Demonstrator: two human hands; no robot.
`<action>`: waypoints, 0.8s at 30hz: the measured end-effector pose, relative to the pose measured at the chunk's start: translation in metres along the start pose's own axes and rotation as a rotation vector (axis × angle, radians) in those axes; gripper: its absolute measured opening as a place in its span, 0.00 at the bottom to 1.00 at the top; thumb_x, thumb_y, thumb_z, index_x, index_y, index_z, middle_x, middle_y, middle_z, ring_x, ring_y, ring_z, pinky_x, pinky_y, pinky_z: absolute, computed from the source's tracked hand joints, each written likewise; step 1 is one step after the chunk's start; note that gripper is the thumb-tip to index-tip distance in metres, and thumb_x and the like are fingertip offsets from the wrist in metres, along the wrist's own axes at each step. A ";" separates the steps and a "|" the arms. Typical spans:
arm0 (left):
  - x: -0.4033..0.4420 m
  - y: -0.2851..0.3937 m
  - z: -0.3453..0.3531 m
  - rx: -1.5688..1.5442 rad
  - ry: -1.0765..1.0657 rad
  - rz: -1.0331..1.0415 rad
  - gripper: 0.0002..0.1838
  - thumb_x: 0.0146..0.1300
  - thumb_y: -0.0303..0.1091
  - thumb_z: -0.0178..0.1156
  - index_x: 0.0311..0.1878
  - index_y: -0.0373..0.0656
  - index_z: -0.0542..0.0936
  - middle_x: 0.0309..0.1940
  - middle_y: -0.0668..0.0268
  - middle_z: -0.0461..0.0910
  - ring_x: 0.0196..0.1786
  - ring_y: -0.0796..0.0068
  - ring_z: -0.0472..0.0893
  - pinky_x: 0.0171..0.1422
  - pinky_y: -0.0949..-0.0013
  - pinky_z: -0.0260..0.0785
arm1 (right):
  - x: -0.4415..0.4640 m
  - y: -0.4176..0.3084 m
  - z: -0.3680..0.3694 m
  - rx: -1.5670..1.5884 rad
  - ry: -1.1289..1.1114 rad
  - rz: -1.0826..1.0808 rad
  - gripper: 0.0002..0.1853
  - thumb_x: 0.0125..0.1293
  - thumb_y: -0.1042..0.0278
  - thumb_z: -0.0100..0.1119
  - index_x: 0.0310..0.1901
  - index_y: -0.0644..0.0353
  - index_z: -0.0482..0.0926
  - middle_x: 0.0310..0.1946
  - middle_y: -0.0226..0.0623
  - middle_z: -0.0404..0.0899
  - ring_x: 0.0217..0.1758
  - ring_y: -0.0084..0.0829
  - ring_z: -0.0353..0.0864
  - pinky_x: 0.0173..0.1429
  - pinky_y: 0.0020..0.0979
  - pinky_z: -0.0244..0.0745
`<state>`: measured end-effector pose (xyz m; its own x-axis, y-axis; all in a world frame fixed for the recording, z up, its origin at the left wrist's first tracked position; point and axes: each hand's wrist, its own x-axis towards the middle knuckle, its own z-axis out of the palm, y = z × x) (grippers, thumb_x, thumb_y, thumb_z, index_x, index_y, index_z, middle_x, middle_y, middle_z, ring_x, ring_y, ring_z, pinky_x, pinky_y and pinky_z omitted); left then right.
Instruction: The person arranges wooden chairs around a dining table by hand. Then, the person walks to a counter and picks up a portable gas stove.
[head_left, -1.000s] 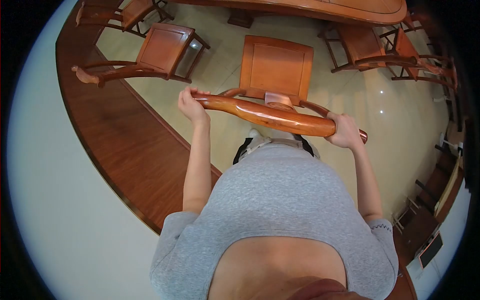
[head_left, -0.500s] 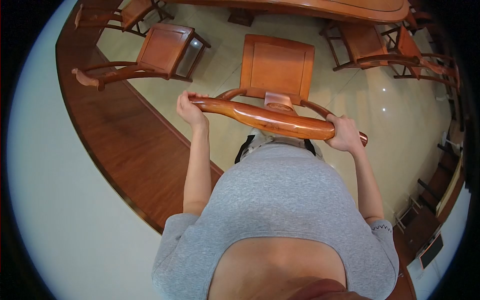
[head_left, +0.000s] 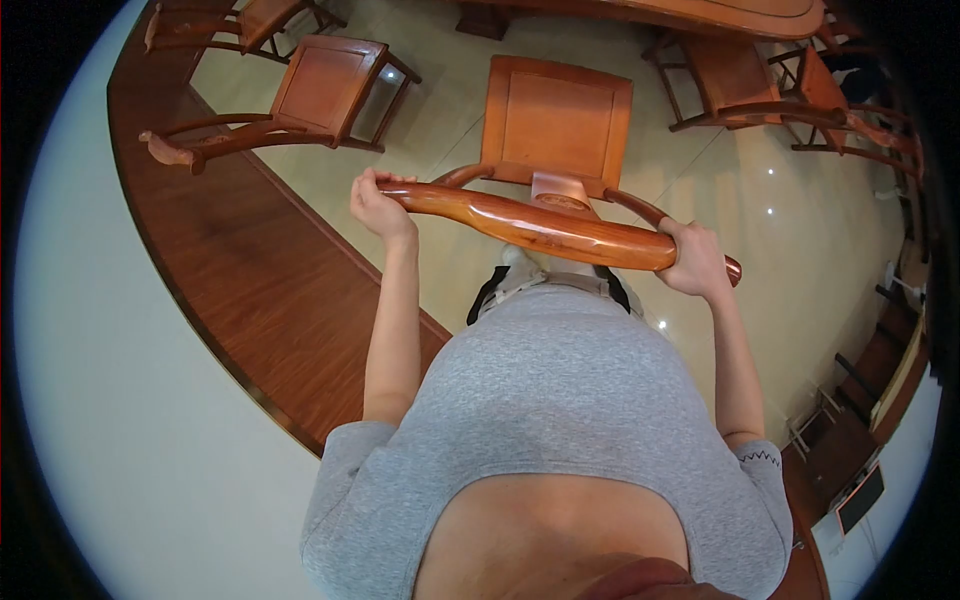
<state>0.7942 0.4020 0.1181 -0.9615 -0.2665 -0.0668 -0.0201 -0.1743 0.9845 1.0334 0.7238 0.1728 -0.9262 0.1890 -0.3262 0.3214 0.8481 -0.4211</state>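
Observation:
A glossy reddish-brown wooden chair stands in front of me with its back toward my body. Its thick, curved top rail runs crosswise just ahead of my waist. My left hand is closed round the rail's left end. Near the right end, my right hand wraps over the same rail, whose tip sticks out past it. Below the rail, part of the back splat shows; the chair's legs are hidden under the seat.
At the top is a large wooden table. A matching chair stands left, another right. Dark wood panelling borders a pale wall. The floor is shiny tile. A dark shape appears among the chairs at upper right.
The chair, the table and the other chairs sit slightly higher in view. Both hands keep their hold on the rail. A dark shape has appeared at upper right.

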 end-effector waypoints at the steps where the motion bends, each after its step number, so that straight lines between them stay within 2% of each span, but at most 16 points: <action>1: 0.001 -0.001 0.000 0.038 0.000 0.067 0.14 0.69 0.32 0.47 0.26 0.38 0.71 0.22 0.62 0.73 0.23 0.67 0.77 0.31 0.65 0.72 | 0.000 -0.001 -0.001 0.007 0.000 0.000 0.18 0.36 0.69 0.64 0.35 0.59 0.76 0.24 0.49 0.79 0.32 0.55 0.76 0.40 0.47 0.72; 2: 0.002 -0.005 -0.002 0.041 0.002 0.066 0.14 0.69 0.32 0.47 0.26 0.38 0.71 0.22 0.62 0.73 0.23 0.67 0.77 0.31 0.65 0.72 | 0.000 0.000 0.000 0.009 -0.003 -0.001 0.18 0.36 0.69 0.64 0.35 0.59 0.76 0.24 0.49 0.79 0.32 0.55 0.76 0.40 0.47 0.72; 4: 0.006 -0.012 -0.005 0.100 -0.009 0.193 0.14 0.69 0.31 0.47 0.25 0.38 0.70 0.21 0.63 0.73 0.24 0.70 0.77 0.31 0.69 0.69 | 0.001 0.003 0.001 0.003 -0.009 -0.013 0.19 0.36 0.69 0.64 0.36 0.59 0.76 0.25 0.49 0.79 0.33 0.55 0.77 0.40 0.47 0.73; 17: 0.009 -0.017 -0.002 0.074 -0.012 0.249 0.15 0.69 0.31 0.49 0.25 0.37 0.71 0.20 0.64 0.73 0.24 0.73 0.77 0.31 0.70 0.67 | 0.003 0.004 0.003 0.015 0.011 -0.053 0.18 0.39 0.66 0.68 0.35 0.61 0.76 0.27 0.50 0.80 0.34 0.54 0.78 0.39 0.45 0.72; 19: 0.006 -0.014 -0.004 0.083 -0.024 0.235 0.15 0.69 0.31 0.49 0.25 0.36 0.71 0.20 0.65 0.73 0.24 0.73 0.77 0.33 0.69 0.68 | 0.000 0.000 0.002 -0.042 0.053 -0.074 0.17 0.37 0.66 0.64 0.34 0.60 0.79 0.26 0.49 0.80 0.33 0.52 0.79 0.39 0.45 0.73; 23: 0.003 -0.009 -0.010 0.083 -0.063 0.199 0.15 0.69 0.33 0.51 0.26 0.37 0.72 0.22 0.65 0.75 0.26 0.73 0.78 0.37 0.70 0.68 | -0.001 0.000 0.000 -0.043 0.001 -0.050 0.17 0.37 0.66 0.63 0.35 0.59 0.79 0.26 0.48 0.80 0.34 0.52 0.80 0.39 0.46 0.73; 24: 0.001 -0.008 -0.011 0.193 -0.066 0.206 0.12 0.68 0.33 0.53 0.28 0.38 0.73 0.23 0.64 0.76 0.30 0.71 0.79 0.40 0.68 0.69 | -0.002 -0.002 0.000 -0.059 0.005 -0.047 0.17 0.37 0.66 0.63 0.35 0.59 0.80 0.27 0.48 0.81 0.34 0.52 0.80 0.40 0.46 0.74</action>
<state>0.7962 0.3925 0.1088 -0.9664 -0.2143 0.1419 0.1314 0.0625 0.9894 1.0341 0.7220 0.1744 -0.9410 0.1512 -0.3029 0.2659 0.8839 -0.3847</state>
